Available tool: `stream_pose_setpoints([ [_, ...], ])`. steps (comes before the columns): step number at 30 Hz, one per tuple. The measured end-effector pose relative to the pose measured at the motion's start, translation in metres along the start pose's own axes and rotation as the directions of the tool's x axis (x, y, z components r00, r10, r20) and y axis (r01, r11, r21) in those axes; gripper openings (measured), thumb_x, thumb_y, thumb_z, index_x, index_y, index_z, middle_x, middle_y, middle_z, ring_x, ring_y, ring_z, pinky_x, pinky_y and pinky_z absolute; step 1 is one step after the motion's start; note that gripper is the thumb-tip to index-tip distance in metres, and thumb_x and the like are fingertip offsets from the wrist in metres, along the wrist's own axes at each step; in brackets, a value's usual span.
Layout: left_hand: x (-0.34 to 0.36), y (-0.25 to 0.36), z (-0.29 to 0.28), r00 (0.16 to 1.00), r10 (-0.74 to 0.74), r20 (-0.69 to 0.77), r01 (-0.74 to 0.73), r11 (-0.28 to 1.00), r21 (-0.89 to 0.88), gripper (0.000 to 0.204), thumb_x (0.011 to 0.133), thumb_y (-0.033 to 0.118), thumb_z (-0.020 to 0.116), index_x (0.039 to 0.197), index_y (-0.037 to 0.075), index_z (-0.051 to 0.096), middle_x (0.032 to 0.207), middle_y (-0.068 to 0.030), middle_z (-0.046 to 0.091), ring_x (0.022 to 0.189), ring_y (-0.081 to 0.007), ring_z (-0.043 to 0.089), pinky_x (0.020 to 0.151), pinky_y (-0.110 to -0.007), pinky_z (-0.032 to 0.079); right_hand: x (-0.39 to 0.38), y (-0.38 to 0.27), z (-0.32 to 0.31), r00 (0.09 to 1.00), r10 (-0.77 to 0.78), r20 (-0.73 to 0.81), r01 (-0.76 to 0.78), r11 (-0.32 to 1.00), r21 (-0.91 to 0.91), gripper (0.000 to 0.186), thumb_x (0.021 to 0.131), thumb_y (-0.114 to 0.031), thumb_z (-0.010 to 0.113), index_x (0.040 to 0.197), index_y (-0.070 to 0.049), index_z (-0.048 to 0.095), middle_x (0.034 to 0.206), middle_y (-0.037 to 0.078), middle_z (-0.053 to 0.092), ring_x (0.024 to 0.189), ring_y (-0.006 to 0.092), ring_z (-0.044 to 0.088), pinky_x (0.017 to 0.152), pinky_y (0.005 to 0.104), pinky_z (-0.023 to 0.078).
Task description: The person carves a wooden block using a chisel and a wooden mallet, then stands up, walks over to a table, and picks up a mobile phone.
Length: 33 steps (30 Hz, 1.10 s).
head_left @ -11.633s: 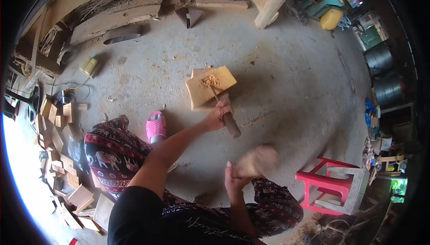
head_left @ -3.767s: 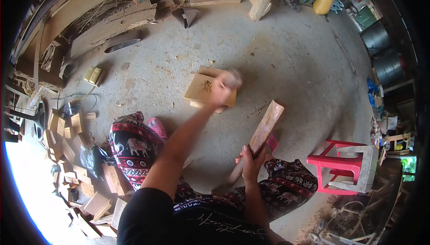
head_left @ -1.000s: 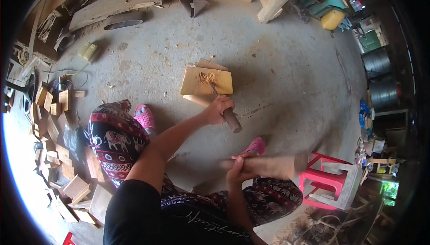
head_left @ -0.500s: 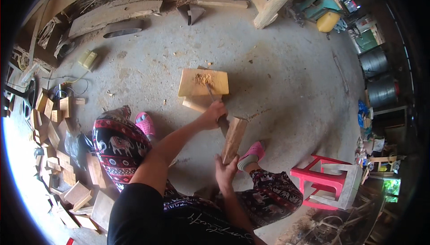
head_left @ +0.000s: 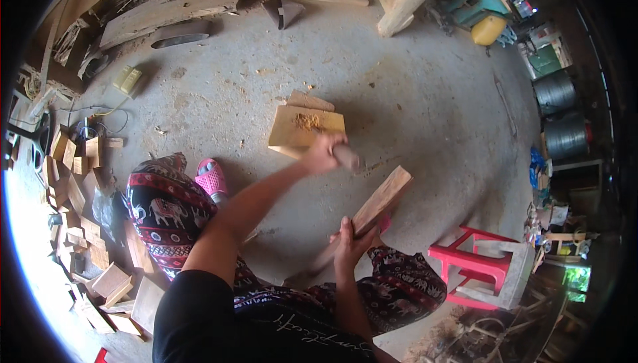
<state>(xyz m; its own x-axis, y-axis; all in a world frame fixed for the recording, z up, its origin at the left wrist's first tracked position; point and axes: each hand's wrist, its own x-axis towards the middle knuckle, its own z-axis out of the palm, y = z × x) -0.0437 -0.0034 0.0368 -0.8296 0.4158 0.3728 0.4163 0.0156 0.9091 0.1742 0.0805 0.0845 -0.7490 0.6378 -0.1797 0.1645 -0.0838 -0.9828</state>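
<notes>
A squared wooden block [head_left: 284, 129] stands on the concrete floor in front of me, with a heap of shavings [head_left: 308, 122] in a hollow on its top. My left hand [head_left: 322, 154] is closed around a chisel [head_left: 347, 158] at the block's near right edge. The chisel's handle sticks out to the right; its blade is hidden. Nearer to me, my right hand [head_left: 350, 242] grips a thick wooden club [head_left: 383, 198], tilted up to the right and apart from the chisel. The club's lower end is blurred.
Another wood piece [head_left: 311, 100] lies behind the block. Many offcuts [head_left: 111, 280] are piled at left, near a cable and a small yellowish box [head_left: 127, 81]. A red plastic stool [head_left: 475, 263] is at right. Boards [head_left: 173, 14] and a post [head_left: 415, 1] lie along the back.
The block has turned slightly and the wood piece behind it shows more. My left hand has tilted the chisel's handle to the right. The club has swung right, away from the chisel.
</notes>
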Motion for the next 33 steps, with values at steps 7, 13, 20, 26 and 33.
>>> stream_pose_setpoints([
  [7, 0.057, 0.014, -0.05, 0.895, -0.444, 0.042, 0.429, 0.833, -0.349, 0.033, 0.078, 0.033, 0.079, 0.089, 0.006, 0.064, 0.08, -0.0009, 0.064, 0.074, -0.0113, 0.059, 0.071, -0.028, 0.048, -0.002, -0.013, 0.004, 0.981, 0.177, 0.075, -0.178, 0.984, 0.012, 0.052, 0.087, -0.022, 0.07, 0.116, -0.004, 0.032, 0.091, 0.01, 0.052, 0.055, 0.0143, 0.052, 0.045, 0.0272, 0.047],
  [13, 0.07, -0.037, -0.087, 0.8, -0.55, -0.241, 0.276, 0.693, -0.666, 0.029, 0.083, 0.029, 0.075, 0.078, 0.007, 0.057, 0.067, -0.0011, 0.054, 0.055, -0.0124, 0.051, 0.055, -0.028, 0.046, -0.006, -0.016, 0.005, 0.984, 0.169, 0.058, -0.169, 0.986, -0.007, 0.051, 0.084, -0.021, 0.072, 0.118, -0.009, 0.036, 0.076, 0.004, 0.049, 0.051, 0.0134, 0.049, 0.042, 0.0278, 0.045],
  [20, 0.06, -0.033, -0.077, 0.508, -0.627, -0.59, 0.008, 0.689, -0.725, 0.032, 0.082, 0.025, 0.076, 0.074, 0.008, 0.051, 0.063, -0.0015, 0.047, 0.052, -0.0113, 0.043, 0.049, -0.028, 0.037, -0.004, -0.019, 0.001, 0.982, 0.179, 0.061, -0.183, 0.981, 0.066, 0.052, 0.083, -0.024, 0.073, 0.117, -0.009, 0.036, 0.076, 0.005, 0.049, 0.049, 0.0139, 0.049, 0.042, 0.0278, 0.045],
  [26, 0.052, -0.002, -0.047, 0.6, -0.513, -0.614, 0.034, 0.783, -0.621, 0.03, 0.086, 0.026, 0.072, 0.074, 0.008, 0.051, 0.064, -0.0002, 0.05, 0.058, -0.011, 0.047, 0.056, -0.028, 0.039, -0.003, -0.019, -0.002, 0.982, 0.159, 0.102, -0.163, 0.986, 0.033, 0.048, 0.087, -0.021, 0.07, 0.113, -0.004, 0.034, 0.087, 0.009, 0.053, 0.053, 0.0146, 0.052, 0.044, 0.0274, 0.047],
  [33, 0.048, 0.004, -0.032, 0.664, -0.488, -0.566, 0.174, 0.838, -0.517, 0.026, 0.084, 0.024, 0.075, 0.078, 0.007, 0.055, 0.07, -0.0009, 0.055, 0.065, -0.0105, 0.052, 0.061, -0.028, 0.041, -0.001, -0.025, 0.002, 0.989, 0.105, 0.103, -0.109, 0.993, 0.035, 0.046, 0.086, -0.018, 0.071, 0.111, -0.004, 0.035, 0.087, 0.009, 0.055, 0.054, 0.013, 0.053, 0.045, 0.0269, 0.048],
])
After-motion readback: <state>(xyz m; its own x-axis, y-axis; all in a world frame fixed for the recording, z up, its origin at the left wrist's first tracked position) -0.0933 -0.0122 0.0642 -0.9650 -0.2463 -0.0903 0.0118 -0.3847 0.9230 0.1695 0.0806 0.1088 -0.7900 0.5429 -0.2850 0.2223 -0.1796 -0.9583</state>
